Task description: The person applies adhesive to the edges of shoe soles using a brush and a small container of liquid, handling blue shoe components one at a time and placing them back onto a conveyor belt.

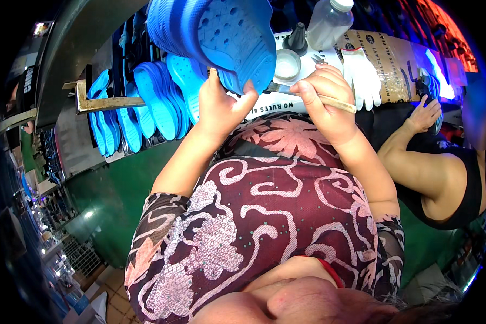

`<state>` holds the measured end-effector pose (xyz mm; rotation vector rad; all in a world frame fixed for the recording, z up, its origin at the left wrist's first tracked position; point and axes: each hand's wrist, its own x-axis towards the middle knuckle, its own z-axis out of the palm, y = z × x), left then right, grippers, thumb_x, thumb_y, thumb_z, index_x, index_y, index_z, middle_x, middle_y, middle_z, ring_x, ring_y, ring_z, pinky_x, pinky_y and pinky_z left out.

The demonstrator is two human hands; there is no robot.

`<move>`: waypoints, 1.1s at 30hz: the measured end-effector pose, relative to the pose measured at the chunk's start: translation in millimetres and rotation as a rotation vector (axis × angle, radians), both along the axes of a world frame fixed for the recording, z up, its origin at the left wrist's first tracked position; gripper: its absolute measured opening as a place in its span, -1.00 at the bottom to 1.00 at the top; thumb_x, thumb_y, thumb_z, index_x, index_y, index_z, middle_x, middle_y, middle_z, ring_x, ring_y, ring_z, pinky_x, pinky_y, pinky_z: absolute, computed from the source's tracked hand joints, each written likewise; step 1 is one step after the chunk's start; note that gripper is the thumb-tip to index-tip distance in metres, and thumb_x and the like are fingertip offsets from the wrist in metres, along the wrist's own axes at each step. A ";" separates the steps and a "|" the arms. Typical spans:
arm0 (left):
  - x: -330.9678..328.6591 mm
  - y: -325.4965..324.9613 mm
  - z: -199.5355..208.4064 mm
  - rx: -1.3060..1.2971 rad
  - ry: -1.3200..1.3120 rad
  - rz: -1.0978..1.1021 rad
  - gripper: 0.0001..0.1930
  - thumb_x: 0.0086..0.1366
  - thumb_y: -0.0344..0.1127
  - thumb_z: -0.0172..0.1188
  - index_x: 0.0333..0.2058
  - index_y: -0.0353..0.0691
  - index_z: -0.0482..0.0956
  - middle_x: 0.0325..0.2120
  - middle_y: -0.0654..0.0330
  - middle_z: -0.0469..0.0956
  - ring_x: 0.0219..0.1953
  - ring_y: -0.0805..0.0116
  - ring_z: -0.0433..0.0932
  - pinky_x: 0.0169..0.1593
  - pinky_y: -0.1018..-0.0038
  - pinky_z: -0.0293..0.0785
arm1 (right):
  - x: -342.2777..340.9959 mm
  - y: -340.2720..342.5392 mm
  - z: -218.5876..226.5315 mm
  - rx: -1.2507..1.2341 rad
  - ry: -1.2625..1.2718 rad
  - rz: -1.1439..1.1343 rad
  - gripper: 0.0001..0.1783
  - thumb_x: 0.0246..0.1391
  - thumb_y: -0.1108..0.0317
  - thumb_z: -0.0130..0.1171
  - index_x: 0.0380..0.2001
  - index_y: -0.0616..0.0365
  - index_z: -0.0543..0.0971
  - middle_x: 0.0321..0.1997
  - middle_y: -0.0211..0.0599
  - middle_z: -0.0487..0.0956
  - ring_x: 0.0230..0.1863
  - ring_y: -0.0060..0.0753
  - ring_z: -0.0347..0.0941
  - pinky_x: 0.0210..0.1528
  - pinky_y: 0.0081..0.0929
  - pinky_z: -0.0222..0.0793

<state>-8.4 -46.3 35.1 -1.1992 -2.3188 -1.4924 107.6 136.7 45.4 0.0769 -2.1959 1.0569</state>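
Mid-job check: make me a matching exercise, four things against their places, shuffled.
1. Blue perforated clog
2. Slim wooden-handled tool
3. White fabric glove
4. Clear white-capped bottle

A. Beside the black cone-topped container
B. Gripped by the right hand
C. Held in the left hand
D. Just right of the right hand

Pairs: 1-C, 2-B, 3-D, 4-A

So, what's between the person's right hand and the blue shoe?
In the head view, the front end of a wooden-handled tool, perhaps a brush, spans from the right hand toward the blue shoe; whether it touches is unclear.
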 end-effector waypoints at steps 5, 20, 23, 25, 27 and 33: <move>2.9 -2.8 1.4 -0.038 -0.014 0.010 -0.54 0.03 -0.51 0.22 -0.07 -0.47 0.31 -0.35 0.05 0.60 -0.32 0.39 0.61 -0.22 0.49 0.51 | 3.0 6.6 0.0 -0.020 0.020 -0.020 -0.78 0.04 0.33 0.19 -0.64 0.12 0.59 -0.65 -0.33 0.48 -0.54 -0.25 0.36 -0.25 -0.38 0.25; 5.8 -2.2 -10.6 0.136 -0.155 0.041 -0.58 -0.05 -0.49 0.21 -0.14 -0.44 0.42 -0.35 0.00 0.60 -0.36 0.24 0.62 -0.25 0.44 0.51 | -1.8 -1.6 7.0 0.074 0.055 0.070 -0.81 -0.03 0.33 0.24 -0.65 0.14 0.58 -0.66 -0.36 0.47 -0.58 -0.27 0.35 -0.29 -0.36 0.24; 2.1 -2.2 -8.8 0.101 -0.055 -0.061 -0.63 -0.05 -0.51 0.20 -0.19 -0.42 0.49 -0.32 -0.01 0.59 -0.35 0.22 0.60 -0.24 0.47 0.50 | 1.0 -1.4 5.7 0.106 0.026 0.052 -0.80 -0.03 0.31 0.25 -0.65 0.13 0.58 -0.65 -0.36 0.48 -0.57 -0.28 0.37 -0.24 -0.35 0.26; 2.6 1.2 -5.4 0.150 0.011 -0.068 -0.67 -0.06 -0.51 0.20 -0.23 -0.40 0.53 -0.31 0.00 0.58 -0.35 0.20 0.59 -0.25 0.47 0.50 | 2.6 0.9 6.7 0.109 0.011 0.049 -0.80 -0.03 0.30 0.25 -0.65 0.13 0.58 -0.66 -0.36 0.48 -0.57 -0.28 0.37 -0.22 -0.35 0.27; 2.9 4.1 -7.4 0.176 0.076 -0.072 -0.69 -0.06 -0.50 0.21 -0.25 -0.39 0.56 -0.31 0.01 0.58 -0.35 0.18 0.58 -0.24 0.45 0.50 | 3.9 2.4 5.6 0.099 0.013 0.038 -0.79 -0.02 0.29 0.24 -0.65 0.13 0.58 -0.67 -0.36 0.47 -0.57 -0.27 0.37 -0.21 -0.36 0.28; 2.2 1.2 -12.6 0.081 0.135 -0.009 -0.70 -0.03 -0.43 0.22 -0.25 -0.38 0.56 -0.32 0.02 0.58 -0.31 0.17 0.58 -0.20 0.37 0.51 | -1.8 0.9 10.1 0.079 0.076 0.013 -0.78 -0.01 0.30 0.24 -0.65 0.13 0.58 -0.69 -0.38 0.44 -0.59 -0.28 0.36 -0.21 -0.37 0.28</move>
